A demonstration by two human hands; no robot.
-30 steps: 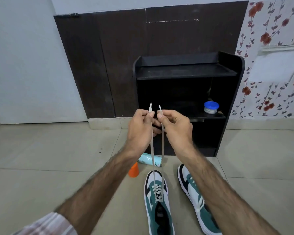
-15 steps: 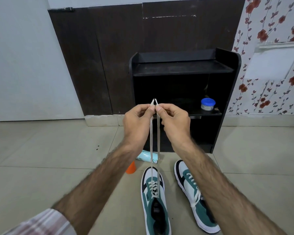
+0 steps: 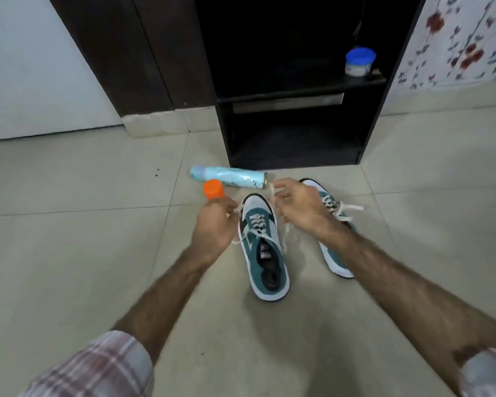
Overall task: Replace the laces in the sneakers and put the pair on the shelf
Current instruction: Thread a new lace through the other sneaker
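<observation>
Beige floor tiles (image 3: 69, 253), smooth and glossy, carry everything. Dark laminate shelf (image 3: 384, 116) stands far, with a blue-lidded jar (image 3: 358, 63) on its middle board. Two teal-and-white sneakers lie near it, toes pointing far: the left sneaker (image 3: 265, 253), suede-like with an open tongue, and the right sneaker (image 3: 337, 253), already tied in a bow. A pale blue spray can (image 3: 229, 179) lies on its side beyond them, an orange cap (image 3: 213, 189) beside it. My left hand (image 3: 215, 224) and right hand (image 3: 301, 207) each pinch one end of the flat cream lace (image 3: 257, 224) in curled fingers. To tie well, I judge I should pull both ends evenly, keep the lace flat, then cross them low
</observation>
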